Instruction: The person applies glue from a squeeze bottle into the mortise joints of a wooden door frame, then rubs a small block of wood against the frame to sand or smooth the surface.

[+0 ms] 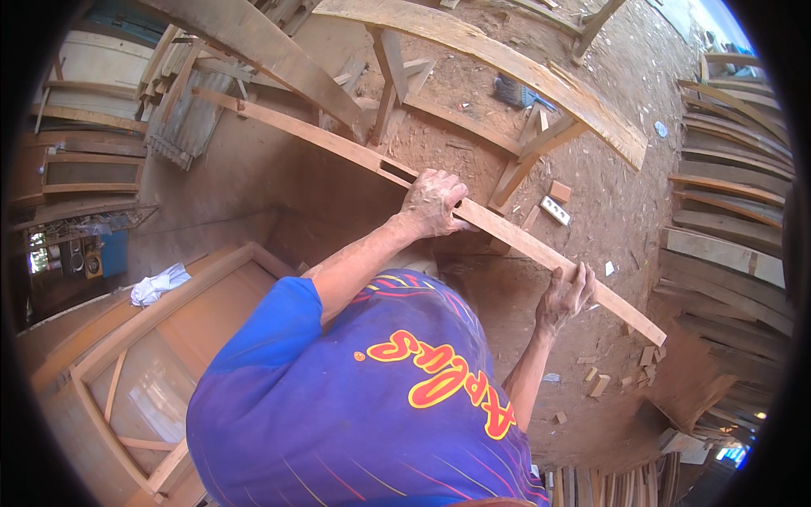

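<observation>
A long, narrow wooden board (pixel 524 241) runs slantwise in front of my body, from the upper left down to the right. Dark slots are cut into its edge on both sides of my left hand (pixel 435 203), whose fingers are wrapped round the board near its middle. Further along, close to the lower right end, my right hand (pixel 566 300) grips the same board, fingers over the top. The far left end reaches toward some stacked grey sheets, and I cannot tell whether it rests on anything.
Beyond the board stands a rough wooden bench (pixel 481 42) on splayed legs. A white power strip (pixel 555 211) and wood offcuts (pixel 598 385) lie on the dirt floor. Planks (pixel 731 203) are stacked at right. A panelled wooden frame (pixel 80 372) and crumpled white cloth (pixel 160 285) are at left.
</observation>
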{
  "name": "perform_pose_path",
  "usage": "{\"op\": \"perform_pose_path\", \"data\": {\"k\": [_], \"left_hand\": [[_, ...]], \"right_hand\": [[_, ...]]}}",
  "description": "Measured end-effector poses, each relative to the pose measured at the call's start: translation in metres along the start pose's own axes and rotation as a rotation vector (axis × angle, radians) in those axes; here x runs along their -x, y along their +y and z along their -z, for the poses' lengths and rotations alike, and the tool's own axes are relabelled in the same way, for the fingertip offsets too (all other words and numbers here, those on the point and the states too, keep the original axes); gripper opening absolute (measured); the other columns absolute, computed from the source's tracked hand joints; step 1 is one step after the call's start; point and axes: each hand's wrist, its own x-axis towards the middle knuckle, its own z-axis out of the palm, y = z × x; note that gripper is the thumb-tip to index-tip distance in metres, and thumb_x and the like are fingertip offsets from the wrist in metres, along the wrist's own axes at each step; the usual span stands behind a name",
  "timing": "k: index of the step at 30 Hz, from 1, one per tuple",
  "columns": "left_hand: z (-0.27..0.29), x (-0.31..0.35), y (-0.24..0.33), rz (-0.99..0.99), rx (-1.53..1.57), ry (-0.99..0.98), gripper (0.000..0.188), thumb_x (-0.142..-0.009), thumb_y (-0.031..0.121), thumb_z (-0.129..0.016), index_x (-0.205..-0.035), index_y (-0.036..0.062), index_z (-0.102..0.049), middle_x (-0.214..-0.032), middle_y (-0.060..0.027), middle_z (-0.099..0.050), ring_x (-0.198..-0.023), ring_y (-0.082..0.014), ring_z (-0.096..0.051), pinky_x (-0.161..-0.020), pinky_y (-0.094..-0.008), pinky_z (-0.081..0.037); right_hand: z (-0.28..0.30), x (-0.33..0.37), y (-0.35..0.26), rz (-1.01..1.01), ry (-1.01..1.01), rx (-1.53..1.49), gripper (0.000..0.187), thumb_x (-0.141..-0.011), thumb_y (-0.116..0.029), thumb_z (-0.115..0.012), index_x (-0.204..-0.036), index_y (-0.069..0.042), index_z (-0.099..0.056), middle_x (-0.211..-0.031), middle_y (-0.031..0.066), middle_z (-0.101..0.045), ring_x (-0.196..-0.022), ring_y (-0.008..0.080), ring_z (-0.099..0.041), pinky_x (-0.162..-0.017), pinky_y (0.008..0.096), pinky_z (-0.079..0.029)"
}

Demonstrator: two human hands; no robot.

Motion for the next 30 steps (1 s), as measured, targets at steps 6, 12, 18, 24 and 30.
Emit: {"op": "perform_pose_path", "data": {"k": [6, 12, 18, 24, 30], "left_hand": [[-0.004, 0.012, 0.000, 0.019, -0.047, -0.063, 0.062, -0.064, 0.053, -0.092, -0.104, 0.0112, -0.072, -0.096, -0.0067, -0.066, -0.099, -0.0274, -0.065, -0.092, -0.0433, -0.046], [-0.007, 0.033, 0.006, 0.006, -0.003, -0.001, 0.058, -0.063, 0.053, -0.092, -0.096, 0.0126, -0.067, -0.096, -0.0090, -0.064, -0.098, -0.0299, -0.063, -0.092, -0.0455, -0.046], [-0.002, 0.060, 0.014, 0.015, -0.035, -0.046, 0.058, -0.062, 0.055, -0.092, -0.093, 0.0126, -0.067, -0.094, -0.0080, -0.064, -0.098, -0.0295, -0.063, -0.092, -0.0455, -0.046], [-0.004, 0.063, 0.013, -0.008, -0.053, -0.012, 0.060, -0.061, 0.057, -0.092, -0.094, 0.0128, -0.067, -0.094, -0.0082, -0.065, -0.097, -0.0297, -0.064, -0.090, -0.0462, -0.046], [-0.005, 0.059, 0.011, -0.023, -0.007, 0.070, 0.050, -0.064, 0.051, -0.090, -0.086, 0.0132, -0.065, -0.087, -0.0068, -0.063, -0.090, -0.0289, -0.065, -0.086, -0.0439, -0.047]], "right_hand": [[-0.004, 0.012, 0.007, 0.083, 0.062, 0.030, 0.052, -0.101, -0.038, -0.072, -0.138, -0.002, -0.062, -0.140, 0.0190, -0.060, -0.135, 0.0396, -0.050, -0.118, 0.0530, -0.034], [0.003, 0.031, 0.007, 0.087, 0.067, 0.062, 0.050, -0.102, -0.038, -0.070, -0.136, -0.001, -0.062, -0.138, 0.0186, -0.061, -0.136, 0.0379, -0.051, -0.118, 0.0533, -0.032], [0.014, 0.059, 0.004, 0.107, 0.074, 0.089, 0.052, -0.100, -0.036, -0.073, -0.137, -0.001, -0.062, -0.137, 0.0192, -0.061, -0.130, 0.0403, -0.050, -0.112, 0.0538, -0.038], [0.023, 0.055, -0.008, 0.013, -0.002, 0.066, 0.052, -0.099, -0.032, -0.074, -0.140, -0.003, -0.061, -0.142, 0.0197, -0.059, -0.138, 0.0386, -0.050, -0.118, 0.0539, -0.032], [0.013, 0.044, -0.068, 0.120, 0.052, -0.066, 0.058, -0.095, -0.025, -0.078, -0.143, 0.000, -0.057, -0.142, 0.0246, -0.056, -0.136, 0.0445, -0.051, -0.114, 0.0570, -0.040]]}}
